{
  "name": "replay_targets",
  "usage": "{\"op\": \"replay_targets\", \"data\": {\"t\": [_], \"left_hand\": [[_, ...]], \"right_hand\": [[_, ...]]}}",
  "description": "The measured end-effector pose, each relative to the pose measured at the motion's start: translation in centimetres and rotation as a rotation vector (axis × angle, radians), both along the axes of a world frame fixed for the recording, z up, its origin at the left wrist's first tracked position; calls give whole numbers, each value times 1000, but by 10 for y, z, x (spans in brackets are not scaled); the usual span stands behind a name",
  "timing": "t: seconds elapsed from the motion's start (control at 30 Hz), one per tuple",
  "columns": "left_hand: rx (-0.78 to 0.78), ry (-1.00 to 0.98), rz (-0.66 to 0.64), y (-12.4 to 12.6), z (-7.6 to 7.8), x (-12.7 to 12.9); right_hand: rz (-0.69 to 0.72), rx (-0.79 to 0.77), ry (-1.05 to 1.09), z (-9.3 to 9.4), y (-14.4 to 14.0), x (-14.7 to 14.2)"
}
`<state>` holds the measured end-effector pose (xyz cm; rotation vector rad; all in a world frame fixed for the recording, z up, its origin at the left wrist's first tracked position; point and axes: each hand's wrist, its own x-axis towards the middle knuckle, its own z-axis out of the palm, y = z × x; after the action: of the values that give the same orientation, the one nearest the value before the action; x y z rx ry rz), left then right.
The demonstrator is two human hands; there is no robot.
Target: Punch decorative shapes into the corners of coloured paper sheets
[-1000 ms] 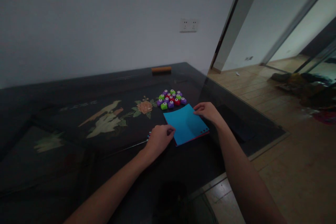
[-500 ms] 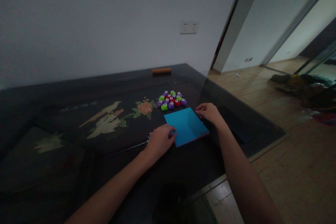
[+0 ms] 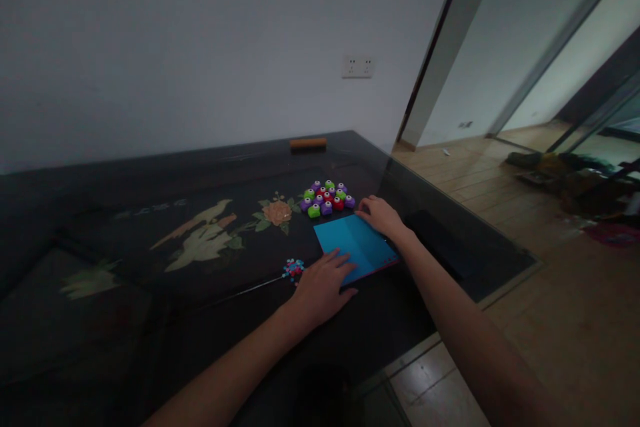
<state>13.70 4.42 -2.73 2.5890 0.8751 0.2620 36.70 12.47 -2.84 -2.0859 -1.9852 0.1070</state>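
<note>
A square blue sheet of paper lies on the dark table, with a thin reddish edge under its near side and a few small punched marks at its near right corner. My left hand rests flat over the paper's near left part, fingers spread. At the far right corner, my right hand has its fingers bent together on the paper's edge. Left of my left hand is a small pile of pink and light-blue paper bits. Beyond the paper stand several purple, green and red craft punches with white round tops.
The glossy dark table bears an inlaid bird and flower picture. A brown cylinder lies near the wall. On the table's right side is a dark flat object. Beyond the right edge is tiled floor.
My left hand has opened from a curl and spread flat farther onto the paper, uncovering the paper bits. My right hand has moved left onto the far corner. The view has tilted slightly.
</note>
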Motion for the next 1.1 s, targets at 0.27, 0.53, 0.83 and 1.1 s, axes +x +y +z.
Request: {"op": "replay_targets", "data": {"t": [0.27, 0.53, 0.83, 1.1], "left_hand": [[-30, -35, -17, 1, 1, -1], [-41, -28, -10, 2, 0, -1], [-34, -32, 11, -2, 1, -1], [-89, -616, 431, 24, 5, -3]], "right_hand": [[86, 18, 4, -7, 3, 5], [109, -48, 332, 4, -5, 7], [-185, -239, 1178, 10, -38, 1], [-19, -68, 1342, 5, -58, 1]]}}
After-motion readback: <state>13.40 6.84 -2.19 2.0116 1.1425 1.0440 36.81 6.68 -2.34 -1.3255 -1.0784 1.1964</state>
